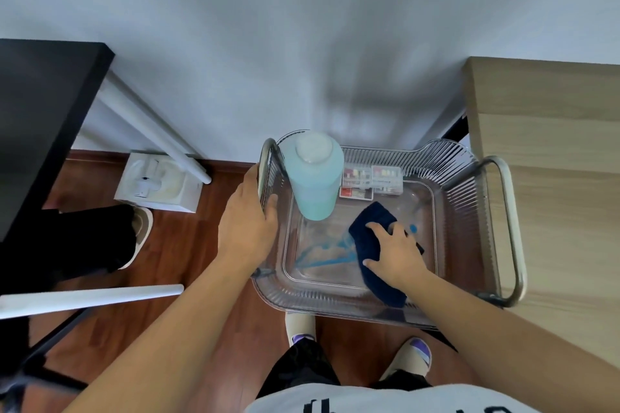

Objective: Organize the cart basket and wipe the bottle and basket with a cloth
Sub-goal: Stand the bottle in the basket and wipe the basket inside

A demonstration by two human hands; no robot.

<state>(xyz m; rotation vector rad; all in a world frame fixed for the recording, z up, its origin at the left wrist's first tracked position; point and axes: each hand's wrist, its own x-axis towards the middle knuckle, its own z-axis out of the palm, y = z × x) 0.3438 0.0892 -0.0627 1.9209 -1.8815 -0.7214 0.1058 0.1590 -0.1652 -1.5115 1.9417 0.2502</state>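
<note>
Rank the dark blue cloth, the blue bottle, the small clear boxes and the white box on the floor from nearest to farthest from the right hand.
From the right hand:
1. Dark blue cloth, directly under the palm, touching.
2. Blue bottle, upright in the basket's far left corner.
3. Small clear boxes, at the far wall; close to the bottle's rank, hard to separate.
4. White box, on the floor, left of the cart.

Bare forearms, a white shirt (385,399) with dark lettering, black shorts (302,369), beige slippers (414,359).
</note>
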